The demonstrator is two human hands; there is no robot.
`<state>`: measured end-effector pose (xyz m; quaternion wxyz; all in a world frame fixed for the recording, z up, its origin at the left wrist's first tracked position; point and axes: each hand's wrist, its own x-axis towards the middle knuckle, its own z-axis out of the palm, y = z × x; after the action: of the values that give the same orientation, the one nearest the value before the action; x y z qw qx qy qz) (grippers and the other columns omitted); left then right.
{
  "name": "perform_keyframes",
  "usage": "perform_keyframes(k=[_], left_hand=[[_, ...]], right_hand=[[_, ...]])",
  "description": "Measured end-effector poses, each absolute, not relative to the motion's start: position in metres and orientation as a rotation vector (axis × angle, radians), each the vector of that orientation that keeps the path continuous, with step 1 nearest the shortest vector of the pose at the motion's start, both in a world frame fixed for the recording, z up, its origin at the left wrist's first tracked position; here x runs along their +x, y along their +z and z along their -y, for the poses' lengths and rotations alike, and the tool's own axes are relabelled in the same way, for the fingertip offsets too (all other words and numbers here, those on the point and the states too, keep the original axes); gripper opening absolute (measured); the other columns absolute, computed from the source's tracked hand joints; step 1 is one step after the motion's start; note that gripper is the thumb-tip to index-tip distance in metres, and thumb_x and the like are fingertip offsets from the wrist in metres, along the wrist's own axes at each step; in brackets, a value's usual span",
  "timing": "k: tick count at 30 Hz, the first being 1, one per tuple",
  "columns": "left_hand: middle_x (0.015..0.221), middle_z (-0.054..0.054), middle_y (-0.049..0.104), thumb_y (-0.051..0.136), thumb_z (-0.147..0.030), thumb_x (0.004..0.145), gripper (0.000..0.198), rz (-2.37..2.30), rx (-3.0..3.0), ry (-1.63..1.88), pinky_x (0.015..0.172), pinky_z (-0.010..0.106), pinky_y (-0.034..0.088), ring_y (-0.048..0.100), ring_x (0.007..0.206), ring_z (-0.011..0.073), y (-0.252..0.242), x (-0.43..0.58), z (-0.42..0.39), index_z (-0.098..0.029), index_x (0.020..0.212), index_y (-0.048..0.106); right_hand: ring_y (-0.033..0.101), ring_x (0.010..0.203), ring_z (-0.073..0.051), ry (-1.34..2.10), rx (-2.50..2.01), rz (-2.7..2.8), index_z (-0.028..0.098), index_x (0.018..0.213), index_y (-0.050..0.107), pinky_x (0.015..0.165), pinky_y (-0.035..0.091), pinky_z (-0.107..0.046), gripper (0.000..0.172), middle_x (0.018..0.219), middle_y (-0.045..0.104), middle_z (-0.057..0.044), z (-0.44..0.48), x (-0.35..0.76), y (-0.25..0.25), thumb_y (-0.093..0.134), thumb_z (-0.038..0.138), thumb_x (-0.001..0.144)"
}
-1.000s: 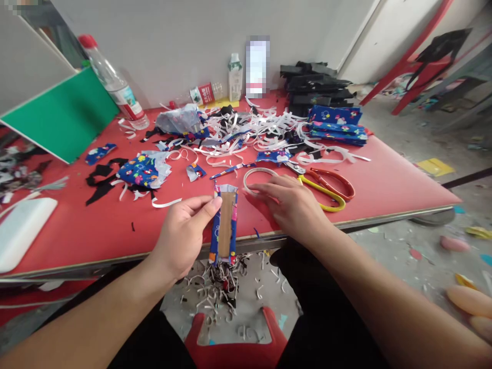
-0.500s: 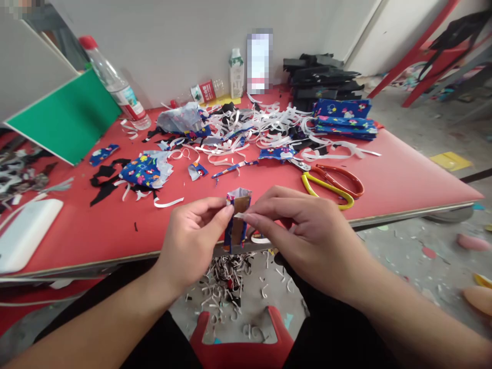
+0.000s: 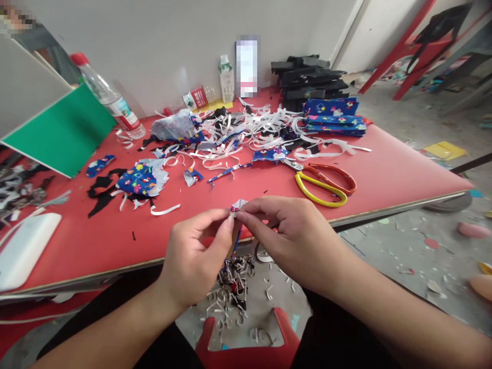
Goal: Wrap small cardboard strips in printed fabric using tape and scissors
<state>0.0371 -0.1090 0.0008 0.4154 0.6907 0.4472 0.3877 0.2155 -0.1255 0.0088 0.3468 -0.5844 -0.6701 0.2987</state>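
Between my hands, at the table's front edge, is a small fabric-covered piece (image 3: 237, 206) with blue pattern and a whitish inner side. My left hand (image 3: 200, 251) pinches its top left corner between thumb and forefinger. From the other side, my right hand (image 3: 292, 230) pinches the top right of it, fingertips almost touching the left ones. Much of the piece is hidden behind my fingers. Scissors (image 3: 326, 184) with one yellow and one orange handle lie on the red table (image 3: 192, 225), beyond my right hand.
White strips (image 3: 265, 123) and blue patterned scraps (image 3: 142, 177) litter the table. Folded blue fabric (image 3: 334, 118) and a black stack (image 3: 311, 79) stand at the back right. A bottle (image 3: 115, 102), green board (image 3: 61, 130) and white device (image 3: 31, 251) are left. A red stool (image 3: 249, 356) is below.
My right hand has moved left, up to my left fingertips. The piece's top now looks folded over, and its brown face is mostly hidden. The whole view has shifted slightly.
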Motion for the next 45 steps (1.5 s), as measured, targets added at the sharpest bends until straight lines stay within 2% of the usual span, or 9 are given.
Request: perform_keyframes(k=[3, 6, 10, 13, 20, 27, 36, 41, 45], left_hand=[[0.069, -0.003, 0.076, 0.067, -0.024, 0.100, 0.018, -1.154, 1.875, 1.019, 0.056, 0.015, 0.055, 0.069, 0.059, 0.0089, 0.001, 0.037, 0.109, -0.021, 0.094, 0.083], [0.065, -0.003, 0.074, 0.065, -0.019, 0.100, 0.019, -1.207, 2.119, 1.082, 0.053, 0.015, 0.051, 0.065, 0.052, 0.0075, -0.001, 0.038, 0.107, -0.018, 0.086, 0.078], [0.067, 0.000, 0.076, 0.068, -0.018, 0.098, 0.015, -1.171, 2.414, 1.203, 0.055, 0.020, 0.050, 0.066, 0.054, 0.0096, -0.007, 0.037, 0.104, -0.015, 0.086, 0.075], [0.068, 0.001, 0.076, 0.069, -0.018, 0.098, 0.014, -1.145, 2.470, 1.214, 0.054, 0.022, 0.050, 0.065, 0.052, 0.0103, -0.008, 0.039, 0.104, -0.016, 0.087, 0.076], [0.072, 0.000, 0.079, 0.064, -0.026, 0.099, 0.021, -1.434, 2.148, 1.101, 0.065, 0.026, 0.056, 0.071, 0.061, 0.0152, -0.002, 0.041, 0.106, -0.023, 0.085, 0.079], [0.071, 0.000, 0.078, 0.066, -0.033, 0.100, 0.023, -1.499, 1.988, 1.097, 0.060, 0.026, 0.053, 0.070, 0.061, 0.0153, 0.001, 0.035, 0.107, -0.021, 0.084, 0.079], [0.068, 0.000, 0.075, 0.068, -0.036, 0.100, 0.025, -1.364, 1.696, 1.116, 0.052, 0.022, 0.052, 0.066, 0.057, 0.0132, 0.008, 0.037, 0.110, -0.019, 0.087, 0.080], [0.084, 0.003, 0.078, 0.072, -0.042, 0.097, 0.022, -1.154, 1.303, 1.065, 0.062, 0.025, 0.057, 0.067, 0.068, 0.0150, 0.001, 0.033, 0.107, -0.021, 0.095, 0.079], [0.080, 0.002, 0.074, 0.076, -0.043, 0.094, 0.022, -0.939, 1.067, 1.025, 0.063, 0.022, 0.056, 0.065, 0.067, 0.0124, -0.001, 0.038, 0.105, -0.021, 0.088, 0.079]], right_hand=[[0.069, 0.072, -0.018, 0.803, -1.522, 1.736, 0.022, 0.093, 0.081, 0.062, 0.045, -0.029, 0.021, 0.086, 0.081, -0.002, 0.127, 0.214, 0.010, 0.062, 0.026, 0.099], [0.067, 0.067, -0.017, 0.931, -1.542, 1.708, 0.024, 0.090, 0.081, 0.059, 0.043, -0.028, 0.023, 0.080, 0.080, 0.000, 0.130, 0.215, 0.015, 0.061, 0.030, 0.099], [0.069, 0.068, -0.015, 1.093, -1.528, 1.704, 0.030, 0.098, 0.084, 0.062, 0.044, -0.027, 0.023, 0.083, 0.082, 0.003, 0.133, 0.218, 0.024, 0.062, 0.038, 0.101], [0.070, 0.069, -0.017, 0.984, -1.619, 1.749, 0.032, 0.101, 0.085, 0.060, 0.042, -0.028, 0.024, 0.084, 0.083, 0.002, 0.135, 0.218, 0.027, 0.062, 0.038, 0.102], [0.055, 0.047, -0.019, 0.421, -1.906, 1.957, 0.022, 0.071, 0.074, 0.050, 0.023, -0.034, 0.048, 0.059, 0.071, -0.007, 0.139, 0.221, 0.024, 0.057, 0.054, 0.102], [0.052, 0.054, -0.015, 0.801, -1.711, 1.681, 0.025, 0.074, 0.072, 0.052, 0.032, -0.030, 0.041, 0.063, 0.067, 0.001, 0.130, 0.227, 0.019, 0.063, 0.055, 0.099], [0.041, 0.049, -0.011, 0.803, -1.648, 1.584, 0.022, 0.070, 0.072, 0.049, 0.028, -0.027, 0.039, 0.057, 0.061, 0.002, 0.125, 0.223, 0.011, 0.067, 0.048, 0.098], [0.052, 0.052, -0.012, 0.758, -1.576, 1.556, 0.021, 0.075, 0.074, 0.050, 0.033, -0.027, 0.033, 0.064, 0.071, 0.000, 0.125, 0.223, 0.006, 0.069, 0.045, 0.098], [0.062, 0.058, -0.014, 0.702, -1.531, 1.589, 0.022, 0.079, 0.076, 0.055, 0.039, -0.026, 0.028, 0.070, 0.076, 0.000, 0.126, 0.221, -0.002, 0.068, 0.041, 0.098]])
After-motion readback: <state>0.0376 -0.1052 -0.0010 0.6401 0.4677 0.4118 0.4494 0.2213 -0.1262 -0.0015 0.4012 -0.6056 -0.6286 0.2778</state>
